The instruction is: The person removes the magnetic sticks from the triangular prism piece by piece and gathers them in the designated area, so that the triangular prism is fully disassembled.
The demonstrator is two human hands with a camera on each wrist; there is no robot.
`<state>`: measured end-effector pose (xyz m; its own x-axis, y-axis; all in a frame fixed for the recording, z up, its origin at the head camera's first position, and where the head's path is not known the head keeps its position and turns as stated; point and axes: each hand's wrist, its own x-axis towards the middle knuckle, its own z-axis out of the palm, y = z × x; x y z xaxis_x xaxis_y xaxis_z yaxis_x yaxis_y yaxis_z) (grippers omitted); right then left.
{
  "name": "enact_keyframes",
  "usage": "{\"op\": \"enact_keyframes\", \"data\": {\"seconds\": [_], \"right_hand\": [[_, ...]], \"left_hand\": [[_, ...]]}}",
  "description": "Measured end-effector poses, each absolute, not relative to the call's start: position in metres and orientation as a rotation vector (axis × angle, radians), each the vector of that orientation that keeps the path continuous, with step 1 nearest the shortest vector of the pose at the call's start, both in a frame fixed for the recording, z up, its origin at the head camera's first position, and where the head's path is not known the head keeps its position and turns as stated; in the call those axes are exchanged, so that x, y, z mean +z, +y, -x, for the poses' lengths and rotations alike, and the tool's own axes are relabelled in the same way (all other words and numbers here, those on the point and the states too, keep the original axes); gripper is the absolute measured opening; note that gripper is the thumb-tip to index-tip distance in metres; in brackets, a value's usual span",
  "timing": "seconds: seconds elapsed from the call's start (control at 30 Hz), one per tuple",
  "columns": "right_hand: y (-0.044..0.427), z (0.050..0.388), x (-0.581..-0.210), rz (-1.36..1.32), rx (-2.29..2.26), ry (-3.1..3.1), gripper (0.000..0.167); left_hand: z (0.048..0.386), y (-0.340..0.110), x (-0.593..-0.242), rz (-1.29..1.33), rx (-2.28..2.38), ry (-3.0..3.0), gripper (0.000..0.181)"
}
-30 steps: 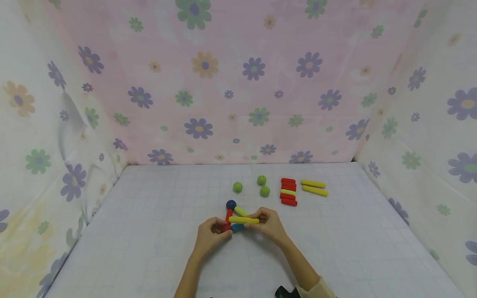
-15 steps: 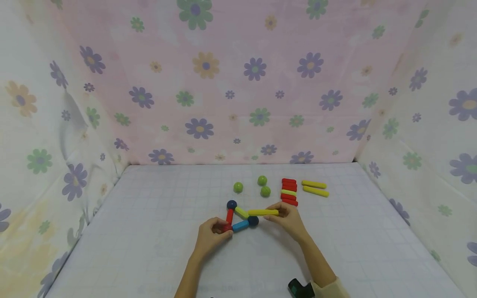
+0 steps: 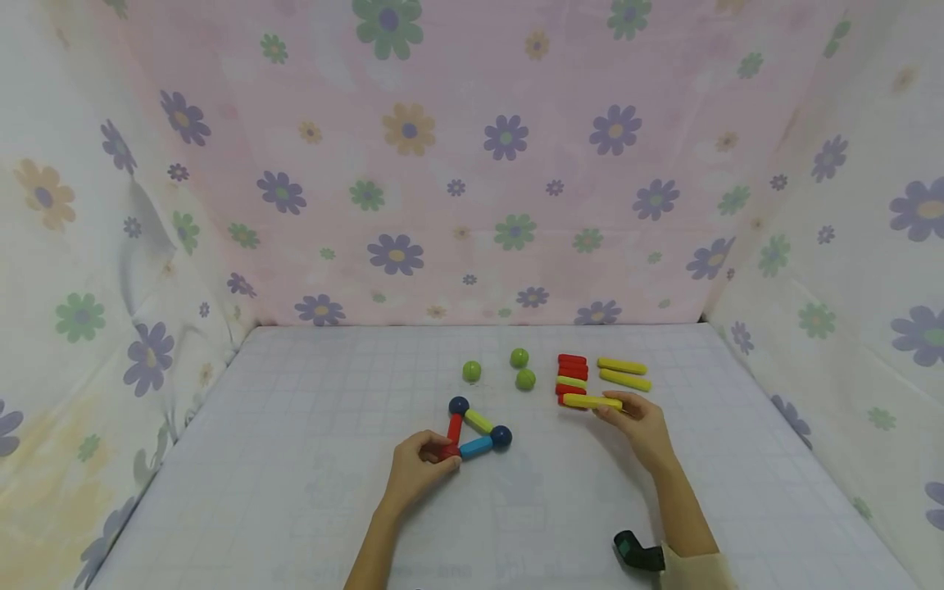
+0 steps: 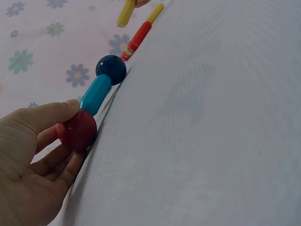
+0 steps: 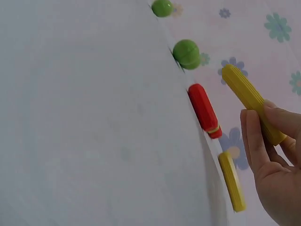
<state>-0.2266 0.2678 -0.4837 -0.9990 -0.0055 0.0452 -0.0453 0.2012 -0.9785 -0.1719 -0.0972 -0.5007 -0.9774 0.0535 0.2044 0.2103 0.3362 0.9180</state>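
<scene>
A triangle lies on the table, made of a red stick point(image 3: 454, 428), a lime-yellow stick point(image 3: 478, 421) and a blue stick point(image 3: 476, 447). Two dark blue balls point(image 3: 501, 436) and a red ball point(image 4: 79, 131) form its corners. My left hand point(image 3: 419, 467) grips the red ball between thumb and fingers, hiding part of it. To the right, my right hand point(image 3: 636, 422) pinches a long yellow stick point(image 5: 249, 96) by one end, raised above the table. In the head view its free end overlaps the nearest red stick of a row.
Three green balls point(image 3: 519, 358) lie behind the triangle. Right of them is a row of short red sticks point(image 3: 572, 371) with one lime-yellow stick point(image 3: 571, 382) among them. Beyond it lie two long yellow sticks point(image 3: 625, 379). Flowered cloth point(image 3: 457, 221) walls off the back and sides.
My right hand has carried the long yellow stick rightward, from above the triangle to near the red row. The left hand keeps its hold on the red ball; the triangle stays put.
</scene>
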Motion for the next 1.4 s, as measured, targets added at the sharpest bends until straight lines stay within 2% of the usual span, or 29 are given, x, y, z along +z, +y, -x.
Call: {"op": "enact_keyframes", "data": {"seconds": [0.2,0.4,0.7,1.0,1.17,1.4], "right_hand": [[0.294,0.233,-0.485,0.044,2.033,-2.304,0.052],[0.311,0.243,-0.491,0.257,1.837,-2.426,0.060],[0.328,0.255,-0.495,0.331,1.609,-2.654,0.066],[0.327,0.262,-0.496,0.333,1.631,-2.551,0.055],[0.324,0.267,-0.498,0.405,1.709,-2.439,0.049],[0.315,0.265,-0.496,0.531,1.571,-2.447,0.046]], "left_hand": [[0.172,-0.098,-0.501,0.231,-1.718,-2.469,0.025],[0.173,-0.098,-0.503,0.244,-1.730,-2.454,0.025],[0.173,-0.097,-0.502,0.249,-1.736,-2.456,0.025],[0.174,-0.097,-0.503,0.253,-1.732,-2.459,0.025],[0.173,-0.097,-0.503,0.245,-1.740,-2.454,0.025],[0.173,-0.098,-0.503,0.248,-1.743,-2.447,0.026]]}}
